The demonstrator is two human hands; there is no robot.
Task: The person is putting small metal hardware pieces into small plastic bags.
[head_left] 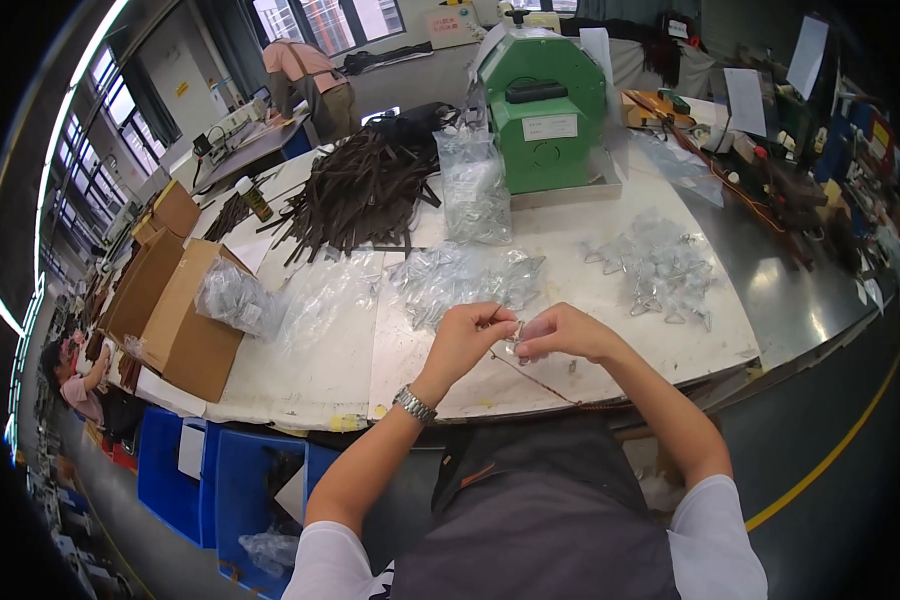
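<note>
My left hand [468, 347] and my right hand [568, 333] meet near the front of the white worktable, with thumbs and fingertips pinched together. Between them is a small shiny metal piece [517, 341], mostly covered by the fingers. From below my left fingers a thin reddish-brown cord [540, 382] runs toward the table's front edge. Just beyond my hands lies a heap of small metal pieces in clear plastic [460, 280]. To the right is a looser pile of wire-like metal fittings with clear wrapping [653, 265], some of them triangular.
A green machine [545, 125] stands at the back, beside a filled clear bag [473, 190]. Dark strips [360, 190] are heaped to its left. An open cardboard box [195, 320] sits at the left edge. Blue bins [235, 480] stand below. Another person [310, 85] bends over a far desk.
</note>
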